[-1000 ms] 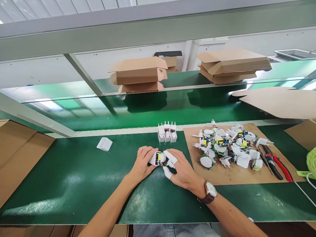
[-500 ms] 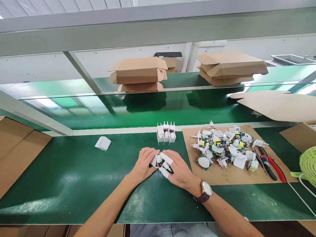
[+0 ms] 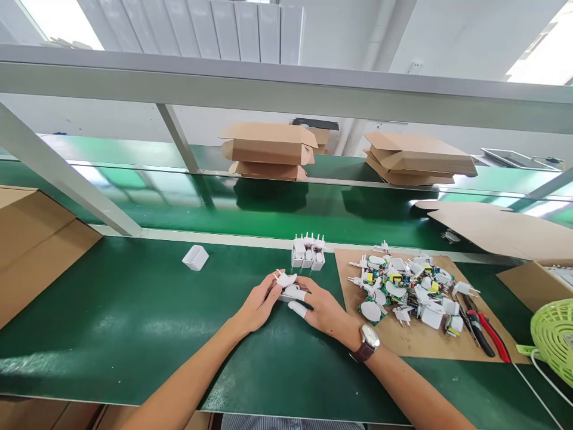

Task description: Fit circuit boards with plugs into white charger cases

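Just below the row of cases, a white two-pin plug adapter (image 3: 286, 279) is between my hands, its pins pointing up and left. My left hand (image 3: 257, 303) is closed around its left side, thumb in front. White covers sit on the thumb and a finger of my right hand (image 3: 324, 307), whose fingers press on the adapter's right side. That hand partly hides the lower housing. Beyond them stand several white plug cases (image 3: 308, 258) in a tight row, pins upward. To the left lies a lone white case (image 3: 196, 258).
A cardboard sheet (image 3: 416, 347) at right carries a pile of circuit boards and white plug parts (image 3: 398, 286), plus red-and-black pliers (image 3: 487, 331). A green fan (image 3: 555, 334) stands at the right edge. Cardboard boxes (image 3: 273, 143) rest on the back shelf; another box (image 3: 40, 245) is at left.
The plug part now lies over the housing between my hands, where inner parts showed before. My right hand's covered fingers have spread apart. The camera view has tilted upward.
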Demonstrator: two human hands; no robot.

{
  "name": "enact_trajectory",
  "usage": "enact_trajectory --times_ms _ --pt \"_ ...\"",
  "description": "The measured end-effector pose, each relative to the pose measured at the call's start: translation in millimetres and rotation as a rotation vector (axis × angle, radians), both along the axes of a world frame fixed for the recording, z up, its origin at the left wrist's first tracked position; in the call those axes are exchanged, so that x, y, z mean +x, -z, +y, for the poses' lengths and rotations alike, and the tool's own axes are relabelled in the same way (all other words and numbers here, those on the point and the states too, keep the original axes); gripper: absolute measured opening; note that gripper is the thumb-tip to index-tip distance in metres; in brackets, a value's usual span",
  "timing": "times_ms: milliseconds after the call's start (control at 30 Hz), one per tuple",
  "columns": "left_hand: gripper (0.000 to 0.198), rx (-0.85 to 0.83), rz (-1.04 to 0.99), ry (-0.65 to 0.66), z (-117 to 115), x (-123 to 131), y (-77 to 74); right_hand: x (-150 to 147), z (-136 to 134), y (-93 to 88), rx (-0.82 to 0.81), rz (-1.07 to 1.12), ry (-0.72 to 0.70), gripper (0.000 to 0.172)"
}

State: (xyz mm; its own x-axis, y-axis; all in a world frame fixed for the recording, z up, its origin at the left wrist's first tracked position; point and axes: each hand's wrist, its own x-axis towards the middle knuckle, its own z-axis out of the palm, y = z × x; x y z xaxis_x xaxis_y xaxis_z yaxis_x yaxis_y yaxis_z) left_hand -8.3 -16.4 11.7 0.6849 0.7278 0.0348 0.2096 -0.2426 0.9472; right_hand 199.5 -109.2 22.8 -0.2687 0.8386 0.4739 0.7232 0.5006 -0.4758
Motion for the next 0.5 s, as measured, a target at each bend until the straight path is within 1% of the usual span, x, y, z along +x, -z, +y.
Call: enact_trajectory --times_ms 67,167,333,400,500 --pt "0.051 0.005 -0.001 0.003 0 -1 -0.1 -2 4 5.9 0.02 -0.017 -0.011 0.034" --pt "0.057 0.009 -0.066 0.049 -2 -1 1.8 -4 4 14.2 0.07 -0.021 0.01 0.033" --pt "0.073 0.112 -0.152 0.064 -6 -1 7.0 -4 -2 14.8 0.117 0.013 0.082 0.032" --pt "0.074 0.147 -0.196 0.058 -7 1 9.0 -5 -2 13.9 0.101 0.023 0.084 0.032" --pt "0.068 0.161 -0.228 0.048 -7 5 11.4 -7 -1 14.6 0.074 0.008 0.054 0.031"
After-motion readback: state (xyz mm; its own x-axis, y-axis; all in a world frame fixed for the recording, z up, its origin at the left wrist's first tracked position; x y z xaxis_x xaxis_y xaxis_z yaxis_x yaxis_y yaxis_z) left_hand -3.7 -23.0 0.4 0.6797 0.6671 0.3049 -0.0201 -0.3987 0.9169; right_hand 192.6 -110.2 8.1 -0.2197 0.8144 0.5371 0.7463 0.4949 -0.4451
